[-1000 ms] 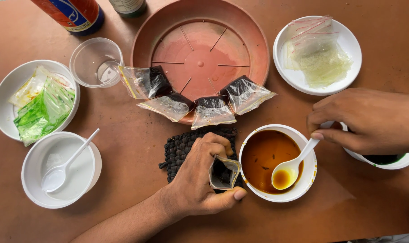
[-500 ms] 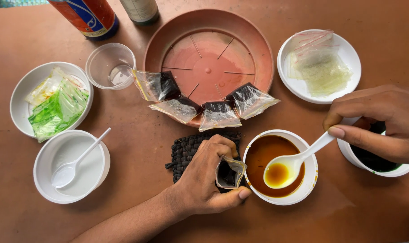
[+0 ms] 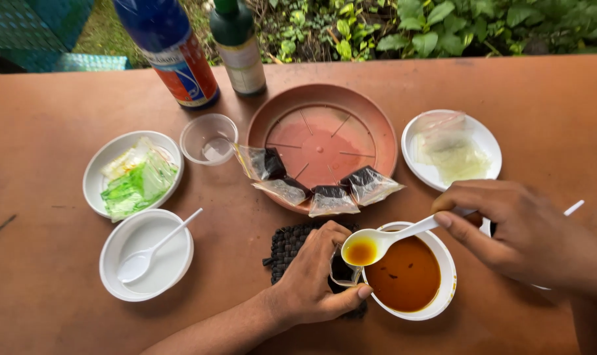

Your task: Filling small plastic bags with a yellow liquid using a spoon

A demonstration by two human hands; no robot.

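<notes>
— From the head view, what do you have in your hands?

— My left hand [image 3: 315, 279] is closed around a small clear pouch [image 3: 341, 273], holding its mouth open just beside the white bowl of amber liquid [image 3: 407, 276]. My right hand [image 3: 509, 230] pinches the handle of a white spoon [image 3: 377, 243], and the spoon's bowl, loaded with that liquid, hangs right over the pouch.

— So how far along are you?

— I judge I'm partway. Four filled pouches [image 3: 311, 184] with dark contents already lie on the rim of the brown round tray [image 3: 321, 105], so those look done. This one is only now getting its spoonful.

— And what's left?

— The bowl is nearly full. A white plate [image 3: 482, 141] holds what look like empty clear bags, another plate [image 3: 98, 174] has green-and-white packets, and a second bowl with a spoon [image 3: 147, 256] sits unused on the surface [image 3: 48, 98].

— Anything under your hand?

— A dark woven mat [image 3: 288, 246] — mostly covered.
</notes>
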